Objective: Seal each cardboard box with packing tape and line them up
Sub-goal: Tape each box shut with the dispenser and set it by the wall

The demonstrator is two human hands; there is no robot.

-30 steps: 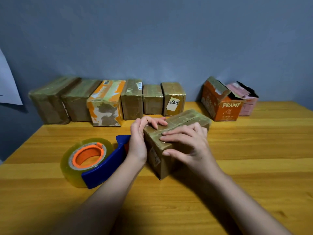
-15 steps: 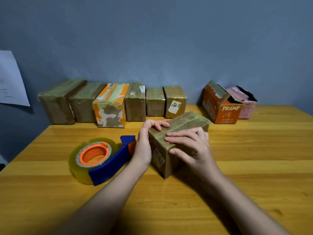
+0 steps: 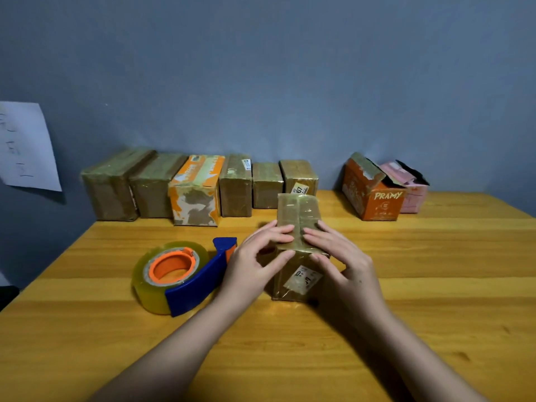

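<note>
Two hands — left hand, right hand — pressing one taped box, six boxes lined behind

We see the box turned since a second ago: it lay slantwise on the bench, its long side running toward the right rear, and now points straight away from us, its labelled end facing us. The left hand, which gripped the near left corner, now lies with fingers on the top beside the seam. The right hand has shifted to mirror it.
</note>
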